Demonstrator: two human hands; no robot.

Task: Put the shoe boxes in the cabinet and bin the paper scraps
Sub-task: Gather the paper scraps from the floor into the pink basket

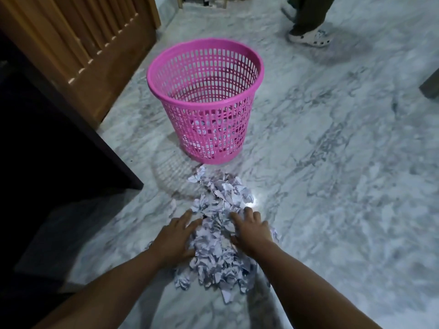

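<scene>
A glossy grey-veined marble floor (332, 162) runs past a slatted wooden door (78, 43) and dark cabinet (35, 150) at left, another person's clog-clad foot (310, 38) at the far edge.

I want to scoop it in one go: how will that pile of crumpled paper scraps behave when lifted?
The pile of crumpled white paper scraps is loose separate pieces, so it probably sheds bits. It looks light and springy. Both hands flank it, so squeezing inward should help.

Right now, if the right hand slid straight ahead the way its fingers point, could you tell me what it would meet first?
The right hand already rests on the paper scraps, so it would push through more of that pile first. Beyond it, the pink basket probably lies roughly in line, though depth is hard to judge.
</scene>
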